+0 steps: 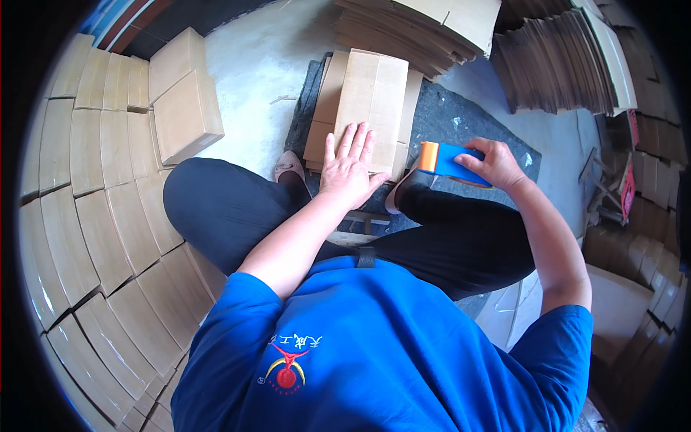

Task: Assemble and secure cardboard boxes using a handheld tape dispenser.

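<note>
Item: I am pressing my left hand [348,167], fingers spread, on the folded carton [368,93] at upper centre, right hand [497,164] clamping the tape dispenser [445,160], seam seemingly untaped.

Rows of closed cardboard boxes [108,237] are stacked tight along the left side, with two more boxes [183,97] set on top near the upper left. Bundles of flattened cardboard sheets [425,29] are piled at the top, and ribbed stacks of flat cartons [561,61] are leaned at the upper right. A dark mat [468,122] is spread over the pale concrete floor [259,57].
</note>
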Motion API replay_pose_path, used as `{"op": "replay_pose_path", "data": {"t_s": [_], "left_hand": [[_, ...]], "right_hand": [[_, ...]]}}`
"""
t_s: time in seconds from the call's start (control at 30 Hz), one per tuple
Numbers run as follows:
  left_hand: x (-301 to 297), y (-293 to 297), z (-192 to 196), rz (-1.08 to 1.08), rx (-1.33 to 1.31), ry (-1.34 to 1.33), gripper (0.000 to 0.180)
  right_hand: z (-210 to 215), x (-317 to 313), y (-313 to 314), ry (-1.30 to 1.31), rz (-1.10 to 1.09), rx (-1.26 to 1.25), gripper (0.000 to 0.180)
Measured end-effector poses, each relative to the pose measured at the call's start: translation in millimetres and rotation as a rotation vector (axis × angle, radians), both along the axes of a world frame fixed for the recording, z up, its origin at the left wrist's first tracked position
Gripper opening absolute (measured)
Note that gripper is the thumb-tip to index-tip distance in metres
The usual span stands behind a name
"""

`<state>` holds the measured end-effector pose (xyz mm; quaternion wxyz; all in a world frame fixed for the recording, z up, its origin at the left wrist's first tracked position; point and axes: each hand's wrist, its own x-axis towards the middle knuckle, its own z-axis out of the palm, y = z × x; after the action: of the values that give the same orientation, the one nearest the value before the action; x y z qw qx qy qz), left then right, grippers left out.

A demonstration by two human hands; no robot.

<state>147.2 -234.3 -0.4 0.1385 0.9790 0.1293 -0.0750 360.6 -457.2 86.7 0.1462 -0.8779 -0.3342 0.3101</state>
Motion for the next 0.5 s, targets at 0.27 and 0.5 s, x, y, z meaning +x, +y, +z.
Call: {"op": "replay_pose_path", "data": {"t_s": [0.27, 0.5], "left_hand": [[1, 0, -2, -0.022, 0.004, 0.029, 0.088], [8, 1, 8, 0.000, 0.020, 0.039, 0.091]], "right_hand": [[-21, -33, 52, -0.229, 0.168, -0.321, 0.044], [-112, -102, 88, -0.245, 0.274, -0.318, 0.033]]}}
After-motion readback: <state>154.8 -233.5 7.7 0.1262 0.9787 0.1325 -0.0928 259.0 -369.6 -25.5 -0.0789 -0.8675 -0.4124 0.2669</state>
